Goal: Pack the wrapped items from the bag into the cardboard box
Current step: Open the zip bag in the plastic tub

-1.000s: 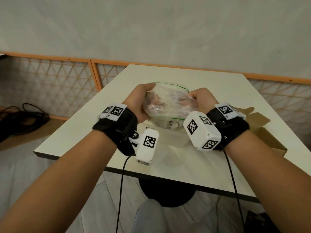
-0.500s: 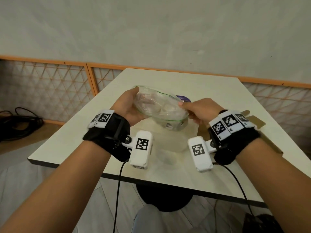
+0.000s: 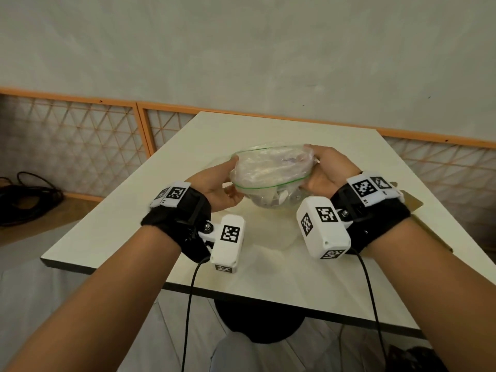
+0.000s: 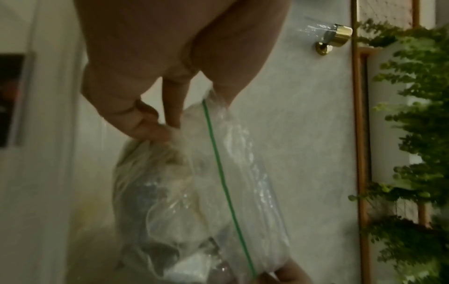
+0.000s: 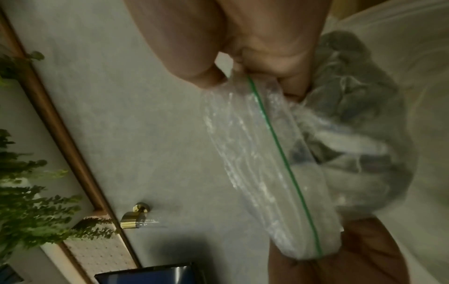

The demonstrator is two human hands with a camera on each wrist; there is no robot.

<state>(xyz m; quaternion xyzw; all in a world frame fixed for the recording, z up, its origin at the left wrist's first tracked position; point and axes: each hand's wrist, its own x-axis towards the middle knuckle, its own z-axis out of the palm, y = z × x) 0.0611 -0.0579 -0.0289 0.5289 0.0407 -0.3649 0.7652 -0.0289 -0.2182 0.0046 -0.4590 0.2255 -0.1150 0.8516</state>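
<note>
A clear plastic zip bag (image 3: pixel 271 170) with a green seal line hangs above the white table (image 3: pixel 268 264), held between both hands. Wrapped items (image 3: pixel 273 198) show dimly through its lower part. My left hand (image 3: pixel 217 189) pinches the bag's left end, as the left wrist view shows at the bag (image 4: pixel 211 192). My right hand (image 3: pixel 324 167) pinches the right end, seen close in the right wrist view by the bag (image 5: pixel 272 153). The cardboard box (image 3: pixel 413 205) lies at the table's right edge, mostly hidden behind my right wrist.
An orange-framed lattice partition (image 3: pixel 80 135) runs behind the table below a plain wall. Black cables (image 3: pixel 26 194) lie on the floor at the left. Green plants (image 4: pixel 413 153) and a brass wall fitting (image 4: pixel 332 38) show in the wrist views.
The bag has been turned and lifted a little, its green seal now facing me. My right hand shifted from the near edge to the bag's far right end. The view tilted upward.
</note>
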